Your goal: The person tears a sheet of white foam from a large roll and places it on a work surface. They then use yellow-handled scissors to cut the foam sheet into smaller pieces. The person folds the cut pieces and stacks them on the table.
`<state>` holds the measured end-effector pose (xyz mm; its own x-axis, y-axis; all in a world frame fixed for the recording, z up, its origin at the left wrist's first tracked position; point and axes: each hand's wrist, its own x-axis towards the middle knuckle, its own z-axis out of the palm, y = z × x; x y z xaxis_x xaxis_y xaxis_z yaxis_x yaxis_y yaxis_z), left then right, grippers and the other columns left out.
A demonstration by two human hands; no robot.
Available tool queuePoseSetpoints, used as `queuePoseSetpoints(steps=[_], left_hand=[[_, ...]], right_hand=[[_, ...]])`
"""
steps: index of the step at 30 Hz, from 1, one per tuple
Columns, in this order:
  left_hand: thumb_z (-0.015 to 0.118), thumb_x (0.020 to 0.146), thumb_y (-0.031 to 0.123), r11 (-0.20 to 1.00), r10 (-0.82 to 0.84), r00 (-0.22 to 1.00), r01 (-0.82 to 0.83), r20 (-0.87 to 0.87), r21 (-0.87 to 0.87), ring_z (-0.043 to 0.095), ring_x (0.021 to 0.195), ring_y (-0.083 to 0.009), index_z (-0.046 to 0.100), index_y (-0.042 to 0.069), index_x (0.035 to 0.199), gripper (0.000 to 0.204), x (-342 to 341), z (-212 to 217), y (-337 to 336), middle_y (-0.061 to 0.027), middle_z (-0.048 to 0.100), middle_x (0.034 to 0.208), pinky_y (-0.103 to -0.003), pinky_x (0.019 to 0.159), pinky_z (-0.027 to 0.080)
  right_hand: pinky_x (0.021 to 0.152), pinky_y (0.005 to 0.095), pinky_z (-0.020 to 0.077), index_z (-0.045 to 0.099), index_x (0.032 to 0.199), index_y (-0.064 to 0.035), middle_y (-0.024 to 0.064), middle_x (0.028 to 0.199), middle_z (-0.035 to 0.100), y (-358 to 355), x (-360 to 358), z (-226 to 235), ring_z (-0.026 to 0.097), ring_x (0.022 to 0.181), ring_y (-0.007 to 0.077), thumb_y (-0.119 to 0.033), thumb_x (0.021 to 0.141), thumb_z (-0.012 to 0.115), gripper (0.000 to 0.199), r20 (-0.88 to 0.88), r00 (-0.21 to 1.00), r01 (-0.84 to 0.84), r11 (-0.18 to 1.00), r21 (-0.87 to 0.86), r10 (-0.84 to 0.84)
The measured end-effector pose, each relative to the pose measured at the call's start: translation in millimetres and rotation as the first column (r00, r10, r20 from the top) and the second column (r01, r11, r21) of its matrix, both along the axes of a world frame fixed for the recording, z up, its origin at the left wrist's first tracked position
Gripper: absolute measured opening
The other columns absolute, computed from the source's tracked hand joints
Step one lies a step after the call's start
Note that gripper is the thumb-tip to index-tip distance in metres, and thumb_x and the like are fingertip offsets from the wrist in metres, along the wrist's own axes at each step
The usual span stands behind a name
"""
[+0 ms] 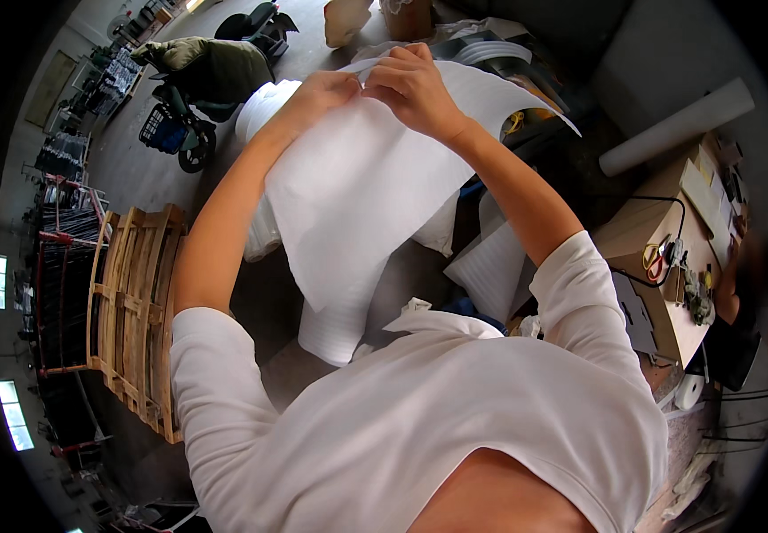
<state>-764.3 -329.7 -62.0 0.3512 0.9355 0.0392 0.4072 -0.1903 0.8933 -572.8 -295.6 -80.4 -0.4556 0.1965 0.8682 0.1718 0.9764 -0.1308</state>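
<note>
A large sheet of white packing foam (357, 186) hangs down in front of me from both hands. At its top edge my left hand (329, 91) pinches the foam, fingers closed. Right beside it my right hand (412, 87) also grips the edge, with its fingers bent round. The two hands nearly touch, and my fingertips partly hide the spot they hold. One corner of the sheet droops toward my body, and another part spreads out to the right. Behind the left forearm shows a roll of white foam (264, 108).
Wooden pallets (135, 311) stand at the left, with a scooter (197, 98) beyond them. To the right, a wooden workbench (646, 218) carries scissors (656, 259) and papers, and a person's arm (727, 284) shows beside it. A long white foam roll (677, 127) leans behind the bench.
</note>
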Motion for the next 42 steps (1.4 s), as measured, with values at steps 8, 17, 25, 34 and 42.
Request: queuePoseSetpoints(steps=[8,17,25,34,42], left_hand=[[0.045,0.083,0.016,0.854,0.512,0.810,-0.516,-0.284,0.069,0.039,0.065,-0.0079,0.049,0.000,0.070,0.021,-219,-96,-33,0.0007,0.044,0.064,-0.024,0.061,0.036],[0.046,0.082,0.006,0.754,0.627,0.549,-0.604,-0.553,0.256,0.047,0.075,-0.0184,0.047,0.007,0.096,0.014,-297,-93,-130,-0.0072,0.050,0.084,-0.030,0.072,0.039],[0.034,0.087,0.008,0.982,0.183,0.746,-0.107,-0.640,0.156,0.048,0.080,-0.0236,0.043,0.008,0.093,0.011,-111,-13,-55,-0.0116,0.048,0.087,-0.029,0.080,0.036],[0.049,0.083,0.020,0.992,0.125,0.949,-0.114,-0.289,0.054,0.046,0.105,-0.0144,0.049,0.005,0.112,0.032,-10,1,-26,-0.0072,0.052,0.111,-0.028,0.091,0.036],[0.060,0.070,0.004,0.873,-0.035,0.817,0.305,-0.576,0.380,0.043,0.109,-0.0198,0.050,0.011,0.113,0.045,-29,-31,-31,-0.0060,0.048,0.116,-0.028,0.092,0.036]], right_hand=[[0.062,0.0206,0.0356,0.059,0.075,-0.0044,0.0009,0.074,0.055,-2,125,-28,0.046,0.069,0.0074,-0.010,0.078,0.059,0.007,-0.420,0.893,-0.406,0.694,-0.595,0.162],[0.070,0.0167,0.0333,0.053,0.085,-0.0033,-0.0029,0.078,0.048,31,280,-41,0.044,0.076,0.0058,-0.005,0.087,0.044,0.009,-0.375,0.856,-0.004,0.721,-0.693,-0.356],[0.084,0.0335,0.0242,0.049,0.078,-0.0106,0.0020,0.079,0.050,57,96,-15,0.048,0.084,0.0185,0.010,0.077,0.044,0.021,0.270,0.954,0.141,0.990,-0.018,-0.131],[0.079,0.0325,0.0314,0.045,0.092,-0.0102,0.0045,0.081,0.052,-24,-35,4,0.050,0.083,0.0211,-0.007,0.079,0.055,0.017,0.078,0.913,-0.374,0.898,-0.233,0.401],[0.085,0.0365,0.0338,0.047,0.105,-0.0093,0.0108,0.105,0.048,-44,-34,13,0.045,0.096,0.0279,-0.019,0.071,0.063,0.038,0.037,0.942,-0.335,0.940,0.068,0.333]])
